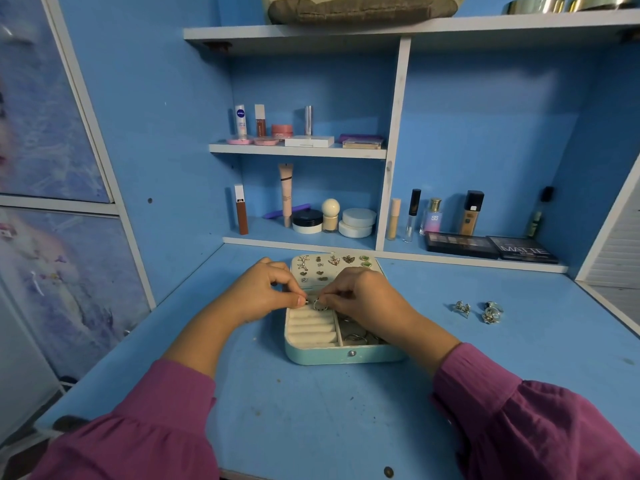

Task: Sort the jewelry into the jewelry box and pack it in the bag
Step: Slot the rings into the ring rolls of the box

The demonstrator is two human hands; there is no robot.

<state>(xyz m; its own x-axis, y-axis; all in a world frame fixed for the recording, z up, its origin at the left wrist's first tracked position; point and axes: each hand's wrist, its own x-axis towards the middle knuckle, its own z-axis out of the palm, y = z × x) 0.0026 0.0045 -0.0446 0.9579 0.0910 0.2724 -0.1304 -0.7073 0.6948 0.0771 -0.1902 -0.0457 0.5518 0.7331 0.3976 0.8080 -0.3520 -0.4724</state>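
A pale teal jewelry box [332, 355] lies open in the middle of the blue desk, its lid [372, 268] tilted back with several earrings pinned on it. White ring rolls [311, 327] fill its left half; the right compartment holds a few silver pieces. My left hand [263, 292] and my right hand [360, 296] meet over the top of the ring rolls. Both pinch a small silver ring [319, 304] between fingertips. Loose rings [491, 311] and another silver piece [462, 308] lie on the desk to the right.
Cosmetics stand on the shelves [298, 150] behind the box, and two dark palettes [491, 249] lie at the back right. A grey-brown bag [360, 8] sits on the top shelf. The desk's right edge runs close to the loose rings.
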